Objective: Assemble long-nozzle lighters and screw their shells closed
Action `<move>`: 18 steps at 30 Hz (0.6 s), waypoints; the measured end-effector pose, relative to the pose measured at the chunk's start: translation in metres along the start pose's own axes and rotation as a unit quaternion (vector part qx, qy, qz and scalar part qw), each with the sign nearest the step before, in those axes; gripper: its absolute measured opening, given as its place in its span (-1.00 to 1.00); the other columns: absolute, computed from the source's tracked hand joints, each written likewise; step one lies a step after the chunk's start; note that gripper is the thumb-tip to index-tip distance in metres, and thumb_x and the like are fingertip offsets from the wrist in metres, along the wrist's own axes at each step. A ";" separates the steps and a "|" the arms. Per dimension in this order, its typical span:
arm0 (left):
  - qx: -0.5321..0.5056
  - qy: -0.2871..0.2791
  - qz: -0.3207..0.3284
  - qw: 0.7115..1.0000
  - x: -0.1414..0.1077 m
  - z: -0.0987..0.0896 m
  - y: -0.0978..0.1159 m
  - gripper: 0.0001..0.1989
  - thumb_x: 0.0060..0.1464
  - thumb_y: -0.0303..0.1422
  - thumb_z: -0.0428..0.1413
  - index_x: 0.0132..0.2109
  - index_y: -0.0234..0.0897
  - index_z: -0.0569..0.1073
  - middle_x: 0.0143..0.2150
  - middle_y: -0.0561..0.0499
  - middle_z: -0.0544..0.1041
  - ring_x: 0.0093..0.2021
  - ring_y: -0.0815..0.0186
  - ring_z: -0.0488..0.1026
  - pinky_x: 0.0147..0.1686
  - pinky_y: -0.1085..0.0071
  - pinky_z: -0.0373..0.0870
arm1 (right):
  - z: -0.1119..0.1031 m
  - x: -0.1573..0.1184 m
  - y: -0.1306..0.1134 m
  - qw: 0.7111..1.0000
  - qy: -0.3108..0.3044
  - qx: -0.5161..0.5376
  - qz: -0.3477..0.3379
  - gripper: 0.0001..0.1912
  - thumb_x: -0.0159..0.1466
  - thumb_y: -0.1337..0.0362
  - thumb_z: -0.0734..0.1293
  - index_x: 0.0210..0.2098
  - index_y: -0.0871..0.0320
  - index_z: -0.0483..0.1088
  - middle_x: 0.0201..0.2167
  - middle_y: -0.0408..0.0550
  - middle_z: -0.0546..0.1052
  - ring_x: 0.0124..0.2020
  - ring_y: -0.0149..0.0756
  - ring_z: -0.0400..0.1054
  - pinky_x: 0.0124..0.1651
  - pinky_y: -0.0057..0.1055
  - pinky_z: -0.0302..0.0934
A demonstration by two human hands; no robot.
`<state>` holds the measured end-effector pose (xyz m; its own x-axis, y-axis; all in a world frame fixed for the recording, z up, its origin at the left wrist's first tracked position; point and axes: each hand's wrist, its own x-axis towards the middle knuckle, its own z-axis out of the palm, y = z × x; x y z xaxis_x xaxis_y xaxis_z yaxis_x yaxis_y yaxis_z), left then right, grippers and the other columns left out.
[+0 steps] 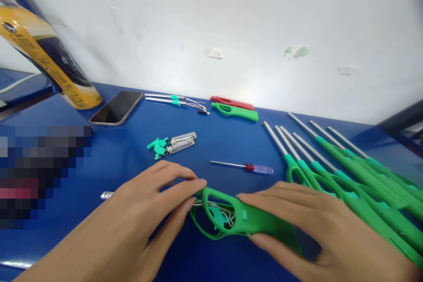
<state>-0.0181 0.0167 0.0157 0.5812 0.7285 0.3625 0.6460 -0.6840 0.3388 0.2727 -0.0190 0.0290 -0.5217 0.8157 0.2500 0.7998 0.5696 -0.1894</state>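
Observation:
Both hands are on one green long-necked lighter [251, 219], low in the middle of the view. Its two casing halves stand apart at the front, and loose wires with a teal trigger piece [220, 217] show between them. My left hand [161, 211] pinches the front end; past it a metal tube tip [106, 194] sticks out to the left, the rest hidden behind the hand. Around the handle end, thumb below and fingers above, is my right hand [297, 224]. A screwdriver [259, 168] with a clear purple-red handle lies just beyond the lighter.
Several finished-looking green lighters [350, 176] lie at right. Teal triggers [158, 146] and clear fuel tanks [181, 142] sit mid-table. Near the wall are metal tubes with wires [165, 100], a red casing half [231, 102] and a green one [239, 112]. A phone [117, 108] and yellow bottle [62, 70] stand left.

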 end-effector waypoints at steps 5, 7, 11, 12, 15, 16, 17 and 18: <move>0.016 -0.041 0.028 0.999 -0.003 0.004 0.002 -0.68 0.51 -0.39 -0.02 0.24 0.04 0.46 0.18 0.14 0.60 0.19 0.34 0.55 0.26 0.47 0.47 | 0.004 -0.003 -0.003 1.000 0.014 -0.012 -0.010 -0.71 0.41 0.18 0.37 0.11 -0.14 0.55 -0.04 -0.27 0.74 -0.07 -0.13 0.69 -0.02 -0.23 0.63; 0.038 -0.043 0.046 0.997 -0.004 0.006 -0.001 -0.69 0.50 -0.36 -0.01 0.25 0.03 0.45 0.19 0.13 0.60 0.21 0.27 0.53 0.31 0.36 0.46 | 0.005 -0.006 -0.003 1.000 0.018 -0.012 -0.009 -0.71 0.45 0.12 0.35 0.14 -0.16 0.52 -0.02 -0.30 0.73 -0.03 -0.13 0.68 0.02 -0.19 0.63; 0.063 -0.049 0.069 0.994 -0.003 0.009 -0.007 -0.64 0.47 -0.44 -0.03 0.25 0.00 0.45 0.18 0.12 0.60 0.20 0.24 0.52 0.32 0.31 0.44 | 0.002 -0.005 -0.004 1.000 0.011 0.001 -0.003 -0.70 0.44 0.13 0.36 0.15 -0.17 0.52 -0.03 -0.29 0.74 -0.04 -0.15 0.68 0.00 -0.23 0.62; 0.060 -0.049 0.071 0.994 -0.002 0.008 -0.008 -0.61 0.45 -0.49 -0.03 0.26 -0.01 0.45 0.17 0.12 0.60 0.19 0.27 0.52 0.31 0.33 0.44 | 0.001 -0.003 -0.004 1.000 0.012 0.005 -0.005 -0.71 0.44 0.15 0.36 0.13 -0.16 0.53 -0.05 -0.27 0.74 -0.07 -0.15 0.69 -0.02 -0.26 0.62; 0.036 -0.030 0.080 0.996 0.003 0.006 -0.010 -0.58 0.40 -0.56 -0.02 0.22 -0.04 0.49 0.11 0.09 0.62 0.11 0.31 0.57 0.20 0.40 0.49 | -0.001 0.000 -0.006 1.000 0.015 0.009 -0.005 -0.72 0.43 0.20 0.34 0.10 -0.14 0.55 -0.08 -0.25 0.75 -0.09 -0.15 0.69 -0.04 -0.29 0.61; 0.026 -0.019 0.083 0.996 0.005 0.005 -0.010 -0.58 0.38 -0.58 -0.01 0.18 -0.06 0.52 0.08 0.08 0.64 0.06 0.32 0.60 0.14 0.42 0.52 | 0.000 0.000 -0.007 1.000 0.016 0.006 -0.005 -0.72 0.44 0.19 0.33 0.11 -0.15 0.54 -0.07 -0.25 0.74 -0.08 -0.15 0.69 -0.01 -0.27 0.61; 0.019 -0.007 0.088 0.996 0.006 0.004 -0.010 -0.58 0.35 -0.59 -0.01 0.14 -0.06 0.55 0.04 0.08 0.65 0.01 0.33 0.61 0.07 0.46 0.53 | 0.001 -0.001 -0.008 1.000 0.017 0.005 -0.008 -0.71 0.45 0.17 0.33 0.13 -0.16 0.52 -0.05 -0.26 0.74 -0.06 -0.15 0.68 0.02 -0.26 0.61; 0.014 0.005 0.091 0.996 0.006 0.003 -0.010 -0.58 0.32 -0.61 0.00 0.09 -0.06 0.57 0.00 0.10 0.66 -0.03 0.35 0.63 0.03 0.49 0.54 | 0.002 -0.003 -0.008 1.000 0.016 0.002 -0.004 -0.69 0.47 0.14 0.32 0.17 -0.18 0.50 -0.02 -0.28 0.73 -0.03 -0.16 0.68 0.07 -0.24 0.60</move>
<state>-0.0194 0.0285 0.0114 0.6853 0.5919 0.4242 0.5443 -0.8034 0.2416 0.2674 -0.0259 0.0276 -0.5189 0.8073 0.2811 0.7938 0.5771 -0.1918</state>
